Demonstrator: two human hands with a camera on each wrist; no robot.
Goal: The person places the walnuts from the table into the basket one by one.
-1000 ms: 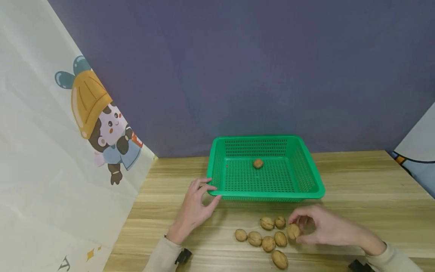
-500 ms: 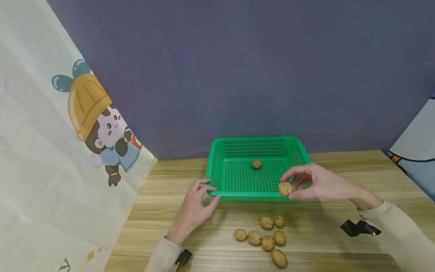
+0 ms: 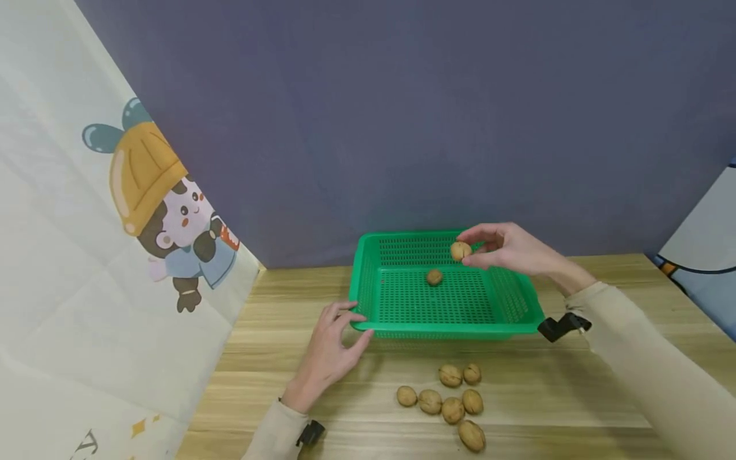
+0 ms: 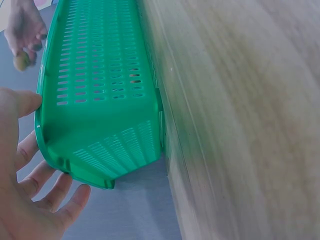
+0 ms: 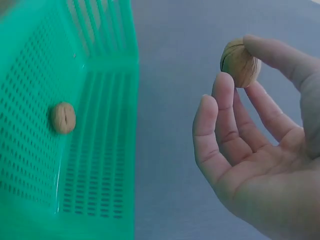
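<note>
Between thumb and fingertips, my right hand [image 3: 508,248] pinches a walnut [image 3: 460,251] above the back part of a green plastic basket [image 3: 437,328]. Seen from the right wrist, this walnut [image 5: 241,63] sits between the thumb and the fingers, the other fingers loosely bent. Inside the basket lies one more walnut [image 3: 434,277], on the perforated floor. My left hand [image 3: 328,354] rests at the basket's front left corner, fingers spread and relaxed. In the left wrist view, the left thumb touches the rim [image 4: 40,117] and the fingertips lie along the corner.
Several walnuts [image 3: 452,410] lie loosely grouped on the wooden table [image 3: 276,345] in front of the basket. A dark blue-grey cloth [image 3: 402,128] hangs behind the table. At the left stands a white sheet [image 3: 57,255] with a cartoon figure.
My right hand has lifted a walnut from the group on the table and carried it up and away, over the basket toward its back rim. The left hand has stayed at the corner.
</note>
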